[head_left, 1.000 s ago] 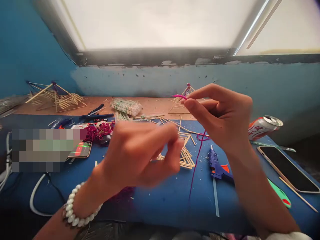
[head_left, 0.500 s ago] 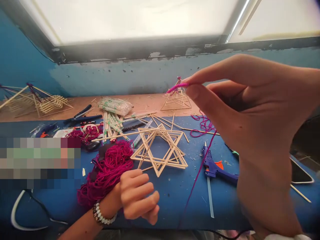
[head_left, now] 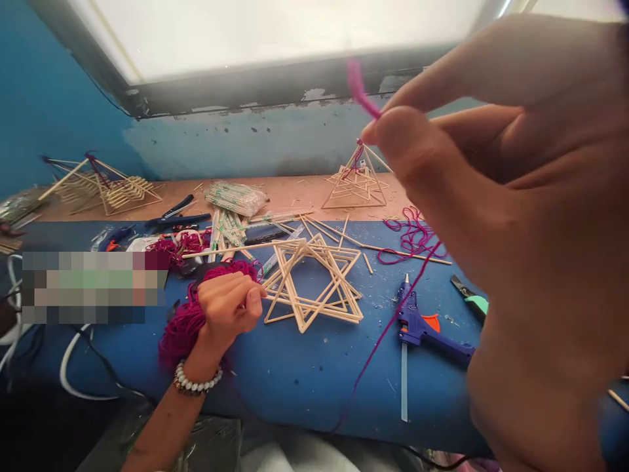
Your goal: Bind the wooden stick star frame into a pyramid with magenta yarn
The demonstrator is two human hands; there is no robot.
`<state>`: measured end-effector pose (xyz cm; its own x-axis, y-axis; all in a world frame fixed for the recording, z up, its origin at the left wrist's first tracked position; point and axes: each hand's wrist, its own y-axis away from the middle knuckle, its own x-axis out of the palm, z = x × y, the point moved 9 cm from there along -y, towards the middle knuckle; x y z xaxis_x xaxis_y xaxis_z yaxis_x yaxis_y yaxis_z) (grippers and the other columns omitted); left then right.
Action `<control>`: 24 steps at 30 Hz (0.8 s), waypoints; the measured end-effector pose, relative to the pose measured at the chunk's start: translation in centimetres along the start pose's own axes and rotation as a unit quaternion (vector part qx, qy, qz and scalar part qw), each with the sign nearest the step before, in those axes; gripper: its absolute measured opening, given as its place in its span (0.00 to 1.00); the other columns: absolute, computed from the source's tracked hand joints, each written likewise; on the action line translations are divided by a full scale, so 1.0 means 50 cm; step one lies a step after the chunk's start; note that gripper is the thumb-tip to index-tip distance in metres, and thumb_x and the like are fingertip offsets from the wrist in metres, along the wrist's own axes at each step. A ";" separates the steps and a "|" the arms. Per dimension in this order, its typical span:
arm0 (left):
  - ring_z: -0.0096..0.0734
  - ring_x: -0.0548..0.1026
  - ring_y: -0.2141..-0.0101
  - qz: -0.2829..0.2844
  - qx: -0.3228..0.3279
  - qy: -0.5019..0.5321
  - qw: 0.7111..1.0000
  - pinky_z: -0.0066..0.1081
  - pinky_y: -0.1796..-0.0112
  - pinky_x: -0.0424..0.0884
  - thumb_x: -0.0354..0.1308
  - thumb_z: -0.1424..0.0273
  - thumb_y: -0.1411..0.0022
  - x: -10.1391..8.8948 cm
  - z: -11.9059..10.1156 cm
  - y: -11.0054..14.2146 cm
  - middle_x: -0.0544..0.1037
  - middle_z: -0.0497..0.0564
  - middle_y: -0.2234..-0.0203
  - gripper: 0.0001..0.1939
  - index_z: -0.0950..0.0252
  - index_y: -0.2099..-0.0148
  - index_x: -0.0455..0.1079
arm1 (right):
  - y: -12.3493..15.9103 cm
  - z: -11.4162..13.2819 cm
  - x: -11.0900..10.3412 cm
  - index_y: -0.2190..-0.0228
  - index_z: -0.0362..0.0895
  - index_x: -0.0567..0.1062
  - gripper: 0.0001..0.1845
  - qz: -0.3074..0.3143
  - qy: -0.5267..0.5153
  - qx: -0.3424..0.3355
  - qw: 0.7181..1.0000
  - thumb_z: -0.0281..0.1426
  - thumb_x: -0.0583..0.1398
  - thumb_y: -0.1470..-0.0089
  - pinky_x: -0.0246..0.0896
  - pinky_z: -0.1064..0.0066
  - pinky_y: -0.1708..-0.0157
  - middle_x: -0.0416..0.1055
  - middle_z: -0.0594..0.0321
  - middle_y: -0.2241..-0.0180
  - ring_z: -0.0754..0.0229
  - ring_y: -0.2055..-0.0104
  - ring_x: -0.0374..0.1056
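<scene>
Between the thumb and index finger of my right hand (head_left: 496,190), raised close to the camera, a short end of magenta yarn (head_left: 362,98) sticks up. A darker strand of yarn (head_left: 376,344) runs from below that hand down past the table's front edge. My left hand (head_left: 228,305) has its fingers curled over the bundle of magenta yarn (head_left: 179,334), at the left edge of a star-shaped frame of thin wooden sticks (head_left: 322,305). What its fingers hold, if anything, is hidden, and I cannot tell whether they touch the frame.
A blue glue gun (head_left: 413,321) lies right of the frame, near a green-handled cutter (head_left: 474,301). Behind are loose yarn (head_left: 407,229), a stick pyramid (head_left: 356,180), wrapped sticks (head_left: 236,196) and pliers (head_left: 177,213). More stick frames (head_left: 118,187) stand back left; cables (head_left: 73,360) lie front left.
My right hand has risen, and the yarn end now points upward. My left hand has moved up and left to the star frame's edge. The view has shifted, and the frame sits slightly further left.
</scene>
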<state>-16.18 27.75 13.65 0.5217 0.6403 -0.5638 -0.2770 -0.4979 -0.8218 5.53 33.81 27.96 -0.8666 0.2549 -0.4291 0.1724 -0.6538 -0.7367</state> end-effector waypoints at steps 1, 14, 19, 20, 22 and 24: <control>0.25 0.69 0.83 0.023 -0.014 -0.006 1.000 0.28 0.76 0.64 0.51 0.76 0.38 0.001 0.001 0.000 0.72 0.46 0.86 0.15 0.63 0.77 0.69 | 0.000 0.008 0.009 0.69 0.45 0.75 0.10 0.014 -0.003 -0.014 1.000 0.36 0.59 0.37 0.46 0.77 0.81 0.53 0.71 0.81 0.75 0.82 0.52; 0.21 0.70 0.83 0.108 -0.156 0.010 0.982 0.25 0.76 0.65 0.55 0.75 0.34 0.023 -0.082 0.070 0.76 0.43 0.80 0.06 0.64 0.60 0.74 | 0.073 0.121 0.022 0.70 0.50 0.77 0.08 0.077 0.104 -0.048 0.990 0.30 0.60 0.39 0.51 0.77 0.85 0.65 0.72 0.82 0.71 0.81 0.59; 0.18 0.70 0.83 0.129 -0.203 0.035 0.970 0.23 0.76 0.65 0.61 0.71 0.35 0.072 -0.093 0.117 0.77 0.38 0.78 0.11 0.63 0.50 0.72 | 0.150 0.048 0.068 0.67 0.51 0.79 0.05 0.126 0.118 -0.024 0.985 0.31 0.62 0.39 0.53 0.73 0.82 0.66 0.71 0.83 0.69 0.84 0.57; 0.18 0.70 0.83 0.126 -0.197 0.030 0.972 0.24 0.76 0.64 0.62 0.70 0.35 0.076 -0.097 0.121 0.76 0.38 0.79 0.13 0.62 0.48 0.72 | 0.173 0.023 0.078 0.65 0.50 0.80 0.05 0.138 0.113 -0.003 0.984 0.30 0.62 0.40 0.55 0.73 0.81 0.69 0.70 0.81 0.69 0.83 0.59; 0.19 0.70 0.83 0.115 -0.181 0.021 0.976 0.25 0.76 0.63 0.63 0.70 0.36 0.078 -0.102 0.124 0.74 0.37 0.80 0.15 0.62 0.47 0.72 | 0.224 -0.022 0.104 0.63 0.47 0.79 0.06 0.175 0.097 0.034 0.979 0.27 0.62 0.40 0.59 0.75 0.78 0.75 0.68 0.76 0.69 0.80 0.65; 0.19 0.70 0.83 0.112 -0.169 0.021 0.979 0.26 0.75 0.63 0.63 0.69 0.35 0.080 -0.103 0.125 0.72 0.36 0.81 0.15 0.62 0.47 0.72 | 0.270 -0.061 0.128 0.63 0.45 0.79 0.07 0.198 0.090 0.069 0.974 0.25 0.60 0.40 0.60 0.76 0.77 0.77 0.67 0.73 0.69 0.79 0.67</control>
<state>-11.66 24.17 6.71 0.5138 0.4712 -0.7169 -0.1086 -0.7932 -0.5992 3.76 28.78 13.67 -0.6469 0.0765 -0.7587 0.4012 -0.8120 -0.4239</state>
